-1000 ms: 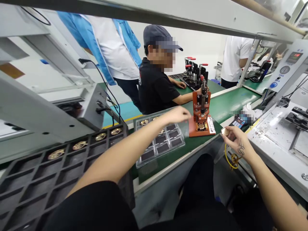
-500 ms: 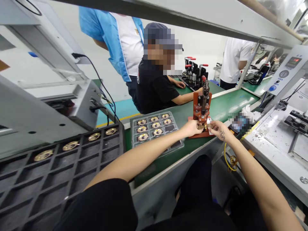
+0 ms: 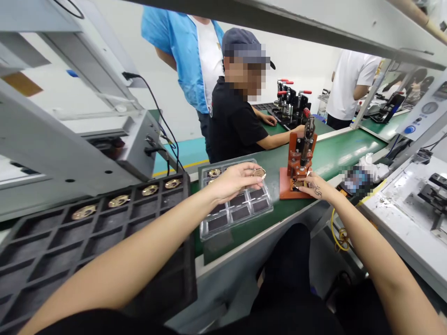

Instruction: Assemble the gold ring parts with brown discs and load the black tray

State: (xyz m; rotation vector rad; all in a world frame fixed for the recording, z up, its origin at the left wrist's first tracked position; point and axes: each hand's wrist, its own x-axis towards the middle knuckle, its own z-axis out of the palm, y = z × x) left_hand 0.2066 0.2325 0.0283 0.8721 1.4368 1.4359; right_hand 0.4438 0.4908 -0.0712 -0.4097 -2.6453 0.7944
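My left hand [image 3: 235, 182] is raised over the clear plastic tray [image 3: 237, 228], pinching a round gold watch case [image 3: 259, 173] between thumb and fingers. Beneath it, the tray's compartments hold a gold watch case [image 3: 214, 173] at the far left; my hand and forearm hide some of the others. At the foot of the orange toggle press [image 3: 292, 160], my right hand [image 3: 315, 186] has its fingers closed at the fixture. Something small and gold shows by those fingertips, mostly covered, and I cannot make out what it is.
A black compartment tray [image 3: 101, 246] at left carries several gold watch cases [image 3: 150, 190] in its back row. A co-worker [image 3: 233, 121] in black sits across the green bench [image 3: 335, 149], an arm reaching behind the press. A grey machine [image 3: 401, 204] stands at right, with a phone-like device [image 3: 356, 180] beside it.
My left hand has left the press and moved left over the clear tray with a gold watch case. My right hand stays at the press. The view has shifted slightly.
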